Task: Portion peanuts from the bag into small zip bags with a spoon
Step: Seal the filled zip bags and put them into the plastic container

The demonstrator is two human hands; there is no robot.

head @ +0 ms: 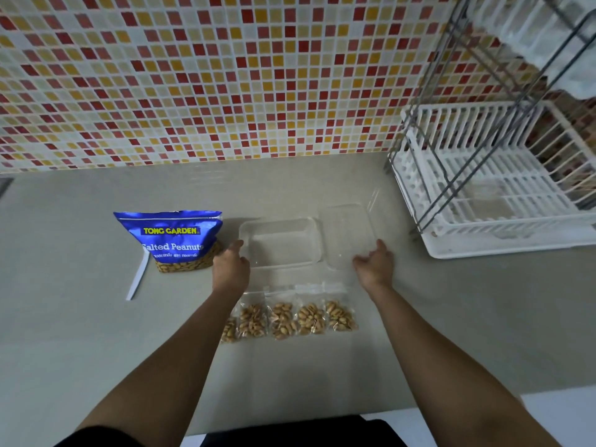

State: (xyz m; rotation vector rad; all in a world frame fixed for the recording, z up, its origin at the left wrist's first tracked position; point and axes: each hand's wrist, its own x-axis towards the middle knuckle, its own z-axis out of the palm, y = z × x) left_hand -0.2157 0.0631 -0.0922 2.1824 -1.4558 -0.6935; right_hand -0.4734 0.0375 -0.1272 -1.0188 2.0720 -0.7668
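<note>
**Head view, looking down at the counter.** Left hand (pixel 230 269), centre of the frame: fingers fairly straight, laid against the left wall of a clear container (pixel 280 243) and touching it without curling round it. Right hand (pixel 375 264), right of centre: fingers relaxed at the lower right edge of a clear lid (pixel 348 233). Whether this hand pinches the lid or only touches it cannot be told. The container and lid lie side by side between the two hands, the lid to the right with its left edge meeting the container's right rim. No contents show in the container.

Below the hands, between the forearms, five zip bags (pixel 290 317) lie flat in a row, each holding peanuts. The leftmost is partly hidden by the left forearm.

Just left of the left hand stands the peanut bag (pixel 171 240), blue and upright, with nuts showing through its clear lower part. A white spoon (pixel 137 279) lies on the counter (pixel 96 350) at the bag's lower left, only its handle plainly seen.

At the right edge of the frame, well apart from the hands, a white dish rack (pixel 490 195) sits in a grey wire frame. A mosaic-tiled wall (pixel 193 75) fills the upper half.
</note>
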